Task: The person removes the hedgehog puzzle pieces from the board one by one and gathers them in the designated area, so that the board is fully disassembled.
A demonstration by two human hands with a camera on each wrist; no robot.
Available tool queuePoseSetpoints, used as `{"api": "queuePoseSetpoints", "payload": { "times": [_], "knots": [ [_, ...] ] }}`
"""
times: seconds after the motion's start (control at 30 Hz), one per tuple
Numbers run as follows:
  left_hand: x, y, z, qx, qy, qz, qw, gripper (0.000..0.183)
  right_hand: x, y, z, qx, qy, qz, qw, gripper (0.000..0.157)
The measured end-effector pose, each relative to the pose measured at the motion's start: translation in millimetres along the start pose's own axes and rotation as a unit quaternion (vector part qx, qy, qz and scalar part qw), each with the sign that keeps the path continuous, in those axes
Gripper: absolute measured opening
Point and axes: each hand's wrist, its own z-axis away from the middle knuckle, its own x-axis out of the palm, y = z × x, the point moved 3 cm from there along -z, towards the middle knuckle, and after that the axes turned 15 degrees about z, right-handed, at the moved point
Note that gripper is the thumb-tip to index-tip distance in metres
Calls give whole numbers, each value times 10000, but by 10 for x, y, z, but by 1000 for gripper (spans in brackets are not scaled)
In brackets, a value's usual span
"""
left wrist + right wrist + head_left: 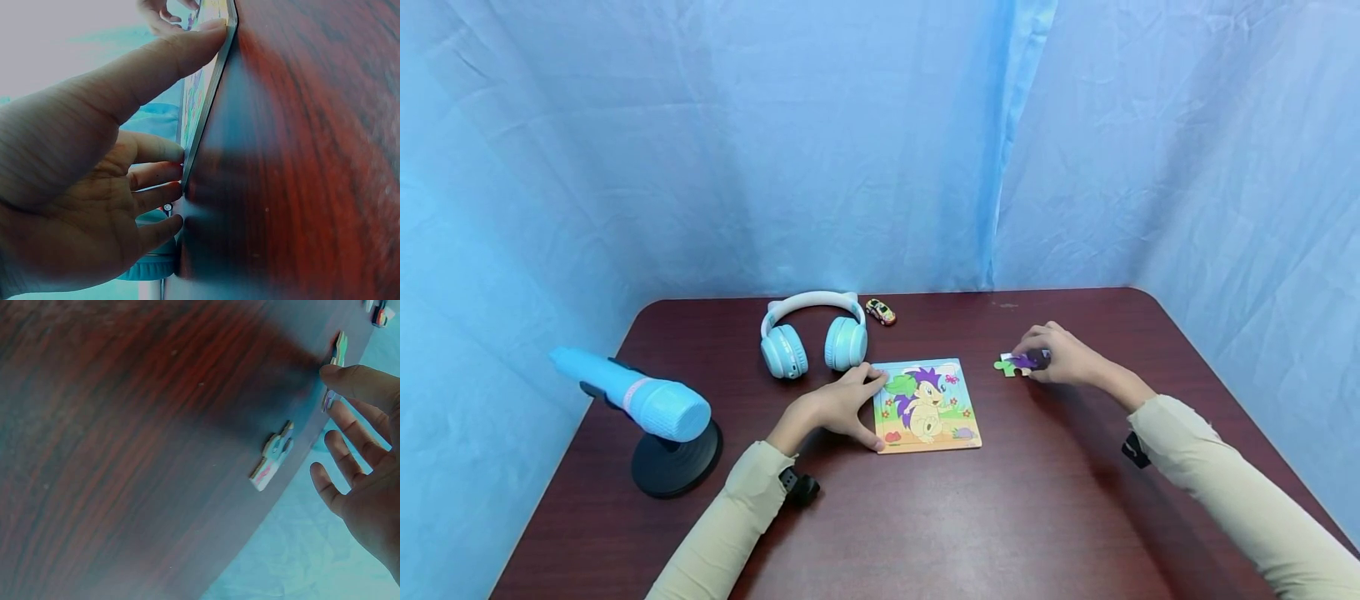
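Observation:
A square puzzle board [927,406] with a cartoon purple-spined hedgehog lies flat in the middle of the table. My left hand [842,406] rests at its left side, thumb on the near corner and forefinger by the far corner. The left wrist view shows that hand's fingers spread, their tips at the board's edge. To the right of the board, my right hand [1060,357] pinches a green and purple puzzle piece [1007,367] between thumb and forefinger, low over the table. Another puzzle piece [272,457], with pink on it, lies near the loosely extended other fingers.
Light blue headphones [815,333] lie behind the board, with a small toy car [881,312] beside them. A blue microphone [655,402] on a round black stand [677,467] stands at the left. Blue curtains [820,150] hang around the table.

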Motion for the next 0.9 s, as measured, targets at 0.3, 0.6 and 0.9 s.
{"api": "queuePoseSetpoints", "payload": {
  "times": [0.3,0.6,0.9],
  "knots": [
    [-2,-7,-3,12,1,12,10000,109,1,68,32,143,-87,-169,9997,32],
    [-5,5,6,40,-5,34,10000,108,-8,137,41,296,-274,-227,9989,33],
    [-1,-3,1,73,-5,40,10000,109,-13,177,35,384,-476,-326,9976,34]
  ]
}}
